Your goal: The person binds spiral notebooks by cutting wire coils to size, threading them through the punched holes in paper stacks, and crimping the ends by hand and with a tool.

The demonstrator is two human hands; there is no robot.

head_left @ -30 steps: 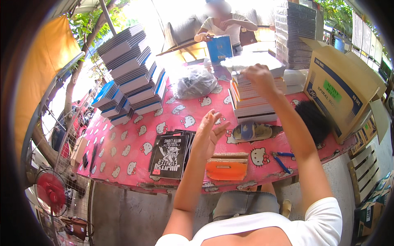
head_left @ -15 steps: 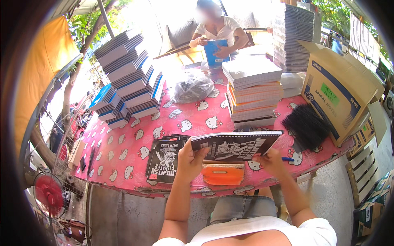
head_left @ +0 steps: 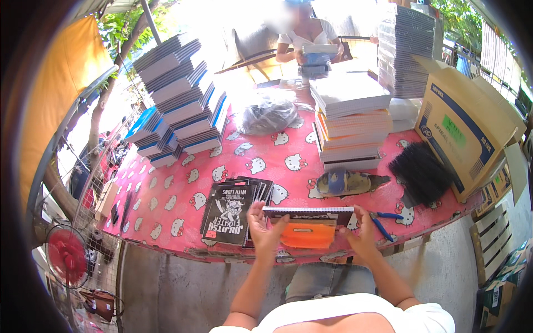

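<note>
Between my two hands is a dark spiral notebook, seen almost edge-on with its white coil edge upward. My left hand grips its left end, thumb on the near side. Its right end is in my right hand. Just below the notebook, at the table's near edge, lies an orange flat-faced object with a small slot, partly covered by the notebook. Blue-handled pliers rest right of my right hand. Left of my left hand lies a fanned pile of black-covered notebooks.
A camouflage pouch lies beyond my hands, before a notebook stack. Black plastic coils lean by an open carton. Tall blue-edged stacks stand far left, near a grey plastic bag. Across the table, a person holds notebooks.
The notebook has come down and nearer, tipping from its cover showing to edge-on. The pouch and pliers behind it are now uncovered. The person opposite has turned the blue notebook.
</note>
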